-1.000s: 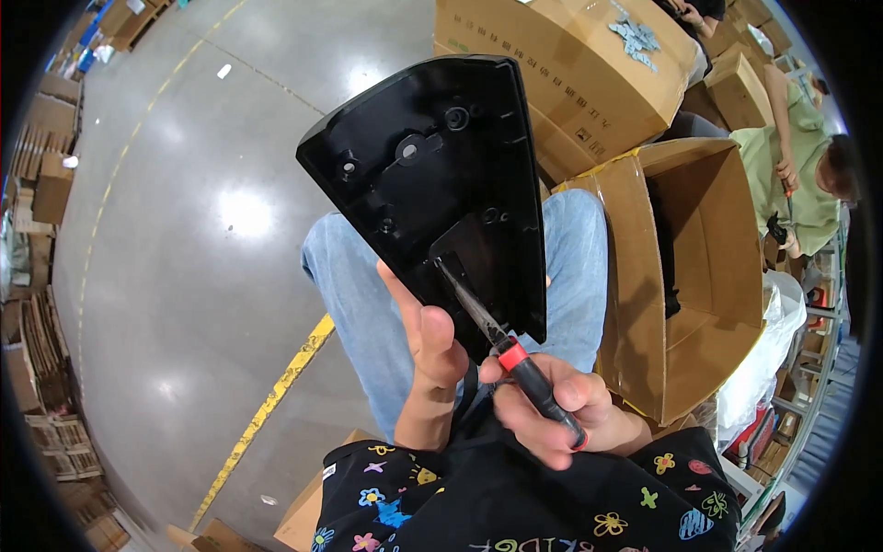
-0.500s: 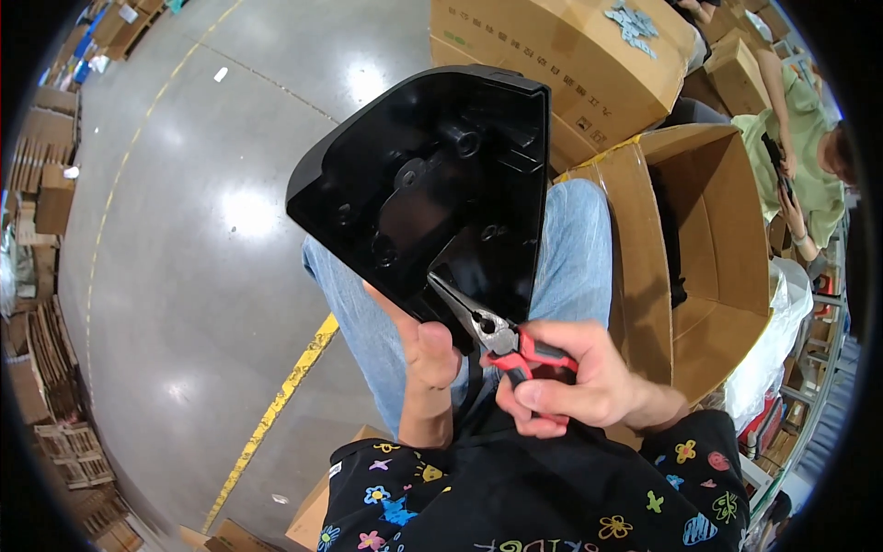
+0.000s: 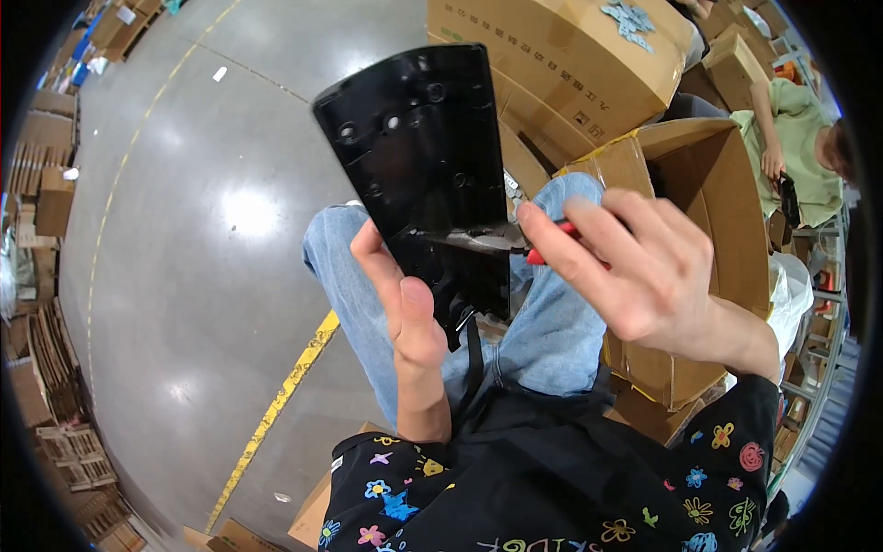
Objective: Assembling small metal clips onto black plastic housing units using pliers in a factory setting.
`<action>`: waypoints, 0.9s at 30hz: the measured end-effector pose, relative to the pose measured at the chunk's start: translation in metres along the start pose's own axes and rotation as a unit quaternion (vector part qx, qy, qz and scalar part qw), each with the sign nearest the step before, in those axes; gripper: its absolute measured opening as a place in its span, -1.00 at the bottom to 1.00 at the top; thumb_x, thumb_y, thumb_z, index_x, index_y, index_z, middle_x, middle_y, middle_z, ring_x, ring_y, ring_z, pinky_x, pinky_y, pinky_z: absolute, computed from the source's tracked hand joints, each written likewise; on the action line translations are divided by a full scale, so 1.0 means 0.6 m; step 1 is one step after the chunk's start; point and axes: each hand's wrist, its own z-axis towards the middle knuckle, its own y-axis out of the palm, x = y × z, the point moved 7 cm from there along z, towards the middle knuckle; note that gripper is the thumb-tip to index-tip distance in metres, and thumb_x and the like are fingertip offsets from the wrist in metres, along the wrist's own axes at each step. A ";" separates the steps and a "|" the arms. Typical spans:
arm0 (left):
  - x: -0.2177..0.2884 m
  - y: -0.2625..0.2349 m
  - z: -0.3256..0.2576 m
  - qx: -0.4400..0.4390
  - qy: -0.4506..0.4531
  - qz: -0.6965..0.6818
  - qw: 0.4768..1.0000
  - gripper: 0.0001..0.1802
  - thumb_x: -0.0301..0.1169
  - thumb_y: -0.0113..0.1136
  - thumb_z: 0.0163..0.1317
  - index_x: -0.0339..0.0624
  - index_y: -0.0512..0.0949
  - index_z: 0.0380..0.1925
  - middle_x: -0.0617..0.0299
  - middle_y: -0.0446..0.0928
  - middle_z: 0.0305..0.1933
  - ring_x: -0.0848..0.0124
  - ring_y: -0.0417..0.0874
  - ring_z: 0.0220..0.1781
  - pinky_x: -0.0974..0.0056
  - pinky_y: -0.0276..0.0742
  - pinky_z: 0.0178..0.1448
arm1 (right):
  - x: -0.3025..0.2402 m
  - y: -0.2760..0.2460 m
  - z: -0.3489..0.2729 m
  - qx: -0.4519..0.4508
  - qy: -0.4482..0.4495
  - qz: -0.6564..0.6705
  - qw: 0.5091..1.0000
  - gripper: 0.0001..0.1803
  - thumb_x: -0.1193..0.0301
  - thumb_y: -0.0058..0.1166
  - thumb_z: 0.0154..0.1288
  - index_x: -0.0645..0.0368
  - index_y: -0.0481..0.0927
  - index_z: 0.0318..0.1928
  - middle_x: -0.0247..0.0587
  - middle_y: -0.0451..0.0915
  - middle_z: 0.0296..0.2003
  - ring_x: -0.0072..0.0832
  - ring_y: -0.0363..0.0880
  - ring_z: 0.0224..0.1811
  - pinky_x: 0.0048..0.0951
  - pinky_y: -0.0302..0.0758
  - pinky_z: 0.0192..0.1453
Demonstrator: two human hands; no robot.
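Observation:
My left hand [image 3: 416, 324] grips a glossy black plastic housing [image 3: 418, 152] by its lower left edge, above my lap. Small round bosses and holes dot the housing's surface. In my right hand [image 3: 639, 267] is a pair of pliers [image 3: 483, 241], its red-and-black handles mostly covered by my fingers. The metal jaws point left across the lower half of the housing and are smeared by motion. Whether they touch the plastic I cannot tell.
To the right of my knee stands an open cardboard box [image 3: 713, 212]. Behind it, a closed carton [image 3: 561, 64] carries a pile of small grey pieces [image 3: 629, 25]. A co-worker in a green shirt [image 3: 798, 143] handles a black part at far right. Yellow tape [image 3: 276, 419] lines the floor.
The housing has turned, so its inside looks narrower and flatter. My right hand has risen to the right, swinging the pliers from a steep slant to nearly level.

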 end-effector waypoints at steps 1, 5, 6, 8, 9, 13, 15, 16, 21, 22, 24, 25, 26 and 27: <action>-0.007 0.004 0.002 -0.002 -0.048 -0.027 0.998 -0.22 0.03 -0.24 0.35 -0.30 -0.06 0.36 -0.02 0.15 0.36 0.19 0.34 0.28 0.18 0.21 0.35 | 0.006 -0.005 0.004 0.041 -0.008 -0.039 0.998 -0.41 0.57 0.26 -0.18 0.24 0.52 0.02 -0.23 0.51 -0.42 -0.39 0.52 -0.44 -0.47 0.43 -0.45; 0.005 0.019 0.014 -0.094 -0.065 -0.117 0.987 -0.17 0.14 -0.25 0.32 -0.32 0.02 0.33 -0.12 0.25 0.28 0.13 0.50 0.09 0.14 0.37 0.23 | 0.047 0.010 0.004 0.100 0.128 0.193 0.968 -0.48 0.57 0.17 -0.01 0.14 0.50 0.06 -0.18 0.48 -0.28 -0.34 0.50 -0.29 -0.42 0.45 -0.27; -0.003 0.023 0.013 -0.111 -0.101 -0.176 0.973 -0.16 0.18 -0.25 0.30 -0.31 0.05 0.32 -0.15 0.28 0.25 0.12 0.53 0.02 0.12 0.45 0.13 | 0.053 0.034 -0.005 0.104 0.175 0.305 0.930 -0.41 0.57 0.22 -0.04 0.22 0.42 0.10 -0.10 0.45 -0.20 -0.25 0.49 -0.22 -0.43 0.45 -0.19; -0.010 0.036 0.015 -0.128 -0.131 -0.239 0.953 -0.14 0.22 -0.25 0.28 -0.30 0.09 0.30 -0.18 0.30 0.22 0.11 0.57 -0.06 0.11 0.53 0.03 | 0.043 0.084 -0.037 0.033 0.284 0.452 0.845 -0.30 0.40 0.37 -0.05 0.24 0.33 0.12 -0.22 0.45 -0.18 -0.45 0.45 -0.20 -0.48 0.41 -0.13; -0.014 0.041 0.017 -0.118 -0.124 -0.249 0.953 -0.16 0.22 -0.26 0.29 -0.29 0.10 0.29 -0.18 0.31 0.22 0.12 0.56 -0.02 0.11 0.53 0.02 | 0.031 0.117 -0.051 0.005 0.325 0.537 0.778 -0.27 0.34 0.41 -0.06 0.24 0.31 0.11 -0.27 0.44 -0.18 -0.52 0.43 -0.20 -0.50 0.40 -0.12; -0.063 0.023 0.003 -0.023 -0.171 -0.227 0.958 -0.22 0.17 -0.32 0.34 -0.29 0.13 0.28 -0.15 0.34 0.21 0.14 0.52 0.06 0.12 0.52 0.04 | 0.000 0.182 -0.072 0.038 0.340 0.585 0.735 -0.37 0.37 0.38 -0.02 0.24 0.34 0.04 -0.33 0.45 -0.24 -0.66 0.36 -0.25 -0.61 0.37 -0.16; -0.057 0.025 0.009 -0.037 -0.165 -0.237 0.957 -0.30 0.06 -0.27 0.38 -0.31 0.13 0.28 -0.07 0.36 0.20 0.18 0.49 0.10 0.15 0.45 0.15 | -0.001 0.199 -0.093 0.063 0.370 0.589 0.716 -0.46 0.47 0.29 0.02 0.27 0.36 0.01 -0.32 0.47 -0.24 -0.67 0.40 -0.21 -0.61 0.39 -0.10; -0.048 0.027 0.014 -0.044 -0.148 -0.203 0.967 -0.35 -0.04 -0.18 0.38 -0.32 0.14 0.27 -0.03 0.36 0.20 0.21 0.49 0.10 0.18 0.44 0.17 | -0.002 0.204 -0.098 0.064 0.372 0.587 0.716 -0.46 0.47 0.29 0.02 0.27 0.36 0.01 -0.32 0.47 -0.24 -0.67 0.40 -0.21 -0.61 0.39 -0.10; -0.062 0.036 0.023 -0.090 -0.210 -0.214 0.950 -0.45 -0.37 0.19 0.24 -0.39 0.27 0.15 0.14 0.42 0.09 0.42 0.45 0.10 0.34 0.33 0.20 | 0.048 0.194 -0.127 0.141 0.428 0.589 0.671 -0.54 0.58 0.19 0.05 0.29 0.36 0.00 -0.29 0.51 -0.18 -0.64 0.46 -0.15 -0.57 0.42 -0.01; -0.056 0.049 0.027 -0.141 -0.207 -0.189 0.950 -0.41 -0.43 0.24 0.18 -0.41 0.26 0.17 0.12 0.42 0.09 0.40 0.45 0.11 0.33 0.35 0.20 | 0.056 0.195 -0.131 0.149 0.423 0.578 0.682 -0.54 0.58 0.17 0.07 0.30 0.36 0.01 -0.29 0.51 -0.16 -0.66 0.45 -0.16 -0.58 0.41 -0.01; -0.063 0.062 0.030 -0.199 -0.230 -0.156 0.940 -0.30 -0.55 0.31 0.07 -0.45 0.22 0.21 0.08 0.41 0.11 0.34 0.46 0.12 0.27 0.38 0.18 | 0.069 0.193 -0.136 0.149 0.431 0.561 0.690 -0.54 0.57 0.17 0.08 0.30 0.35 0.02 -0.30 0.51 -0.16 -0.67 0.44 -0.15 -0.59 0.41 -0.02; -0.068 0.066 0.030 -0.205 -0.232 -0.162 0.937 -0.30 -0.55 0.31 0.07 -0.45 0.22 0.21 0.08 0.41 0.11 0.34 0.46 0.12 0.27 0.38 0.18 | 0.074 0.191 -0.136 0.146 0.435 0.548 0.700 -0.54 0.56 0.17 0.09 0.29 0.35 0.03 -0.30 0.50 -0.16 -0.69 0.43 -0.15 -0.60 0.40 -0.02; -0.078 0.068 0.031 -0.185 -0.234 -0.164 0.940 -0.30 -0.54 0.32 0.07 -0.45 0.23 0.20 0.08 0.41 0.12 0.33 0.46 0.12 0.27 0.39 0.18 | 0.079 0.200 -0.139 0.139 0.453 0.577 0.666 -0.54 0.54 0.16 0.10 0.29 0.36 0.04 -0.33 0.50 -0.17 -0.69 0.41 -0.14 -0.60 0.39 -0.01; -0.087 0.069 0.032 -0.165 -0.235 -0.167 0.943 -0.30 -0.54 0.33 0.06 -0.45 0.24 0.20 0.07 0.41 0.12 0.32 0.47 0.12 0.26 0.39 0.19 | 0.083 0.212 -0.144 0.140 0.448 0.580 0.666 -0.56 0.53 0.16 0.11 0.28 0.39 0.03 -0.33 0.49 -0.18 -0.68 0.41 -0.12 -0.58 0.37 0.01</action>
